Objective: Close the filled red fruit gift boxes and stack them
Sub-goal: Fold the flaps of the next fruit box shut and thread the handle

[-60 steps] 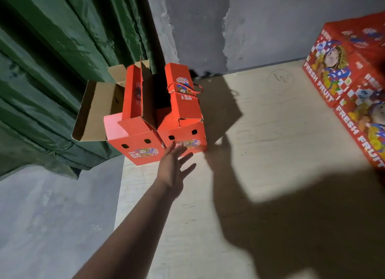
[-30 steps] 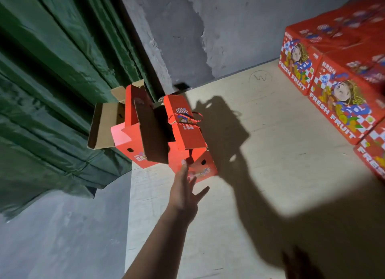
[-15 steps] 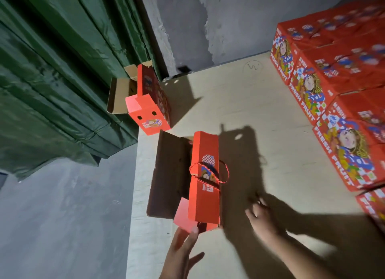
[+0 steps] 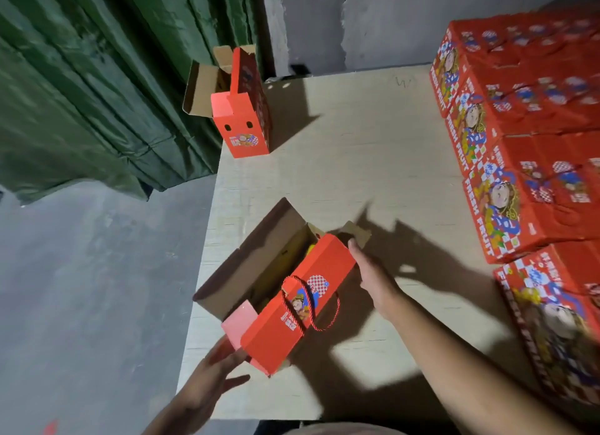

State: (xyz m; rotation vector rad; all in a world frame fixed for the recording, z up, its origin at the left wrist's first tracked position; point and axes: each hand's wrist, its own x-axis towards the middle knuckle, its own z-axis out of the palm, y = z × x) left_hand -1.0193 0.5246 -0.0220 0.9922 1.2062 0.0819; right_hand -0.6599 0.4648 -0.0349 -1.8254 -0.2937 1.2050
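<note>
Open red gift box (image 4: pixel 292 300) lay tilted near the counter (image 4: pixel 373 162) front-left edge, brown flap raised, something yellow inside. Left hand (image 4: pixel 211 378), fingers spread straight, touched its near end. Right hand (image 4: pixel 373 272) pressed relaxed fingers against the far end. Second open box (image 4: pixel 243 116) stood far-left; closed boxes (image 4: pixel 519 142) stacked right.
</note>
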